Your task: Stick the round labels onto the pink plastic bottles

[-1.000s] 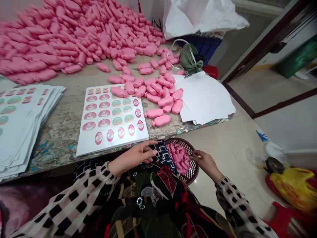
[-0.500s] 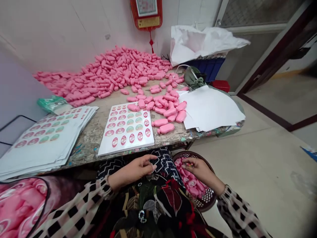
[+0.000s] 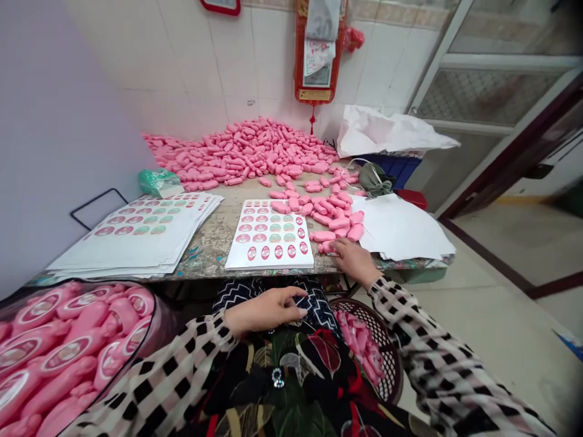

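My right hand [image 3: 354, 260] reaches to the table's front edge, its fingers closed on a pink sausage-shaped piece [image 3: 325, 247] with a small knob at one end. Beside it, more plain pink pieces [image 3: 339, 213] lie in a loose heap. Over my lap hovers my left hand [image 3: 272, 311], fingers stretched out and apart, nothing in it. Between the hands and the wall, a sheet of oval stickers [image 3: 272, 258] in pink, green and red lies on the table, its top right corner under some pieces.
A large pile of pink pieces [image 3: 264, 149] rests against the wall. More sticker sheets [image 3: 136, 252] lie left, white paper [image 3: 405, 227] right. A brown basket [image 3: 394, 370] by my right leg and a clear bag [image 3: 157, 328] at left hold labelled pink pieces.
My right hand has moved from above the basket up to the table and closed on a pink piece. My left hand stays over my lap. The view has tilted up and turned left.
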A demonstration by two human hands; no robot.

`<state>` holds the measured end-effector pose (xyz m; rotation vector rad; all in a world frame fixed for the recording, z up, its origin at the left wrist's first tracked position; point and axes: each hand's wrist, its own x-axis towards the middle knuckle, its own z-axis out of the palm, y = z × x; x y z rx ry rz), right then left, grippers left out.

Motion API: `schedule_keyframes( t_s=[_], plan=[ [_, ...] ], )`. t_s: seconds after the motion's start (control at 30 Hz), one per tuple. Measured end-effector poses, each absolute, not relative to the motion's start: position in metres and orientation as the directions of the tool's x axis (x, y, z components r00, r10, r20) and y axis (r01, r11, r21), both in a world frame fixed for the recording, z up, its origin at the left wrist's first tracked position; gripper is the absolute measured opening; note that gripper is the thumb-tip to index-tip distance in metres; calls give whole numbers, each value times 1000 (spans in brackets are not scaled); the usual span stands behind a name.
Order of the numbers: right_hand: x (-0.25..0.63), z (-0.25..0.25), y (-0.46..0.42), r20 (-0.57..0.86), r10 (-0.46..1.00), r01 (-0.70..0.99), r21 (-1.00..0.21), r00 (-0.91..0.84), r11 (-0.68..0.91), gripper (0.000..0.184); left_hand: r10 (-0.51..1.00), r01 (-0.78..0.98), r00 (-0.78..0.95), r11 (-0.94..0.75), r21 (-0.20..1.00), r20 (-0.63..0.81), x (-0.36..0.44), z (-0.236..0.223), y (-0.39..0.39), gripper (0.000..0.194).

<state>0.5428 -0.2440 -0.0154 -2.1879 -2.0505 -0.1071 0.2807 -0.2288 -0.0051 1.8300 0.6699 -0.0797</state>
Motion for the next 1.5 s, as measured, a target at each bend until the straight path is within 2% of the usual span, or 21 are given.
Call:
schedule_keyframes(
  t_s=[0.1, 0.2, 0.3, 0.37, 0.43, 0.47, 0.53, 0.57, 0.63, 0.7, 0.73, 0.8, 0.9, 1.0, 1.1, 1.17, 1.27, 1.3, 1.37, 1.43, 1.5],
  plan=[
    [539, -11, -230, 43, 999, 994, 103, 22, -27, 31, 402, 467, 839, -189, 864, -366, 281, -11, -218, 62],
    [538, -11, -223, 2, 1000, 984, 179, 0, -1, 28, 393, 444, 849, -168, 880, -353, 284, -17, -204, 60],
    [545, -12, -218, -19, 999, 982, 184, -49, 52, 27, 389, 407, 860, -129, 904, -331, 289, -20, -187, 58],
    [553, -12, -216, -37, 997, 988, 135, -75, 79, 29, 387, 368, 866, -66, 927, -316, 294, -18, -176, 56],
    [560, -12, -214, -27, 998, 998, 19, -53, 53, 31, 395, 316, 867, 33, 948, -303, 298, -15, -166, 53],
    [561, -11, -214, -9, 1000, 997, -81, -21, 20, 32, 411, 287, 861, 90, 954, -298, 300, -14, -162, 51],
    [555, -10, -214, 44, 996, 915, -399, 77, -53, 32, 488, 202, 829, 197, 960, -274, 303, -11, -156, 47],
    [546, -10, -214, 53, 990, 799, -597, 130, -72, 32, 544, 144, 798, 244, 959, -258, 304, -11, -154, 46],
    [519, -10, -216, 4, 980, 404, -911, 200, -78, 34, 651, 10, 724, 319, 948, -227, 307, -10, -152, 50],
    [485, -10, -216, -107, 980, 20, -994, 165, -112, 35, 699, -105, 677, 402, 910, -231, 309, -9, -153, 53],
    [468, -11, -217, -141, 980, -89, -988, 141, -129, 33, 699, -142, 670, 452, 881, -251, 310, -10, -153, 53],
    [442, -14, -217, -157, 980, -175, -975, 125, -134, 27, 675, -183, 674, 546, 817, -300, 311, -10, -154, 48],
    [431, -17, -217, -102, 990, -83, -992, 101, -94, 22, 633, -178, 691, 617, 766, -349, 307, -10, -154, 38],
    [448, -19, -216, -83, 996, 199, -976, 45, -90, 29, 652, -128, 660, 587, 799, -373, 295, -8, -152, 32],
    [469, -21, -210, -22, 995, 505, -861, 100, -70, 26, 701, 1, 560, 532, 847, -441, 278, -7, -149, 35],
    [473, -24, -202, 49, 994, 644, -764, 94, -23, 23, 754, 129, 479, 446, 886, -450, 265, -9, -148, 37],
    [460, -26, -184, 78, 997, 774, -632, 28, 27, 21, 902, 406, 327, 135, 904, -281, 248, -15, -150, 29],
    [453, -26, -178, 77, 997, 804, -594, 7, 40, 21, 938, 522, 288, 13, 853, -191, 244, -16, -151, 25],
    [437, -25, -166, 80, 996, 851, -520, -36, 73, 19, 965, 722, 257, -156, 674, -52, 237, -17, -153, 21],
    [423, -23, -154, 88, 992, 886, -448, -85, 116, 18, 960, 836, 281, -234, 496, -21, 232, -15, -152, 22],
    [413, -22, -145, 94, 989, 915, -377, -117, 144, 19, 953, 888, 299, -264, 378, -38, 229, -12, -150, 23]
  ],
)
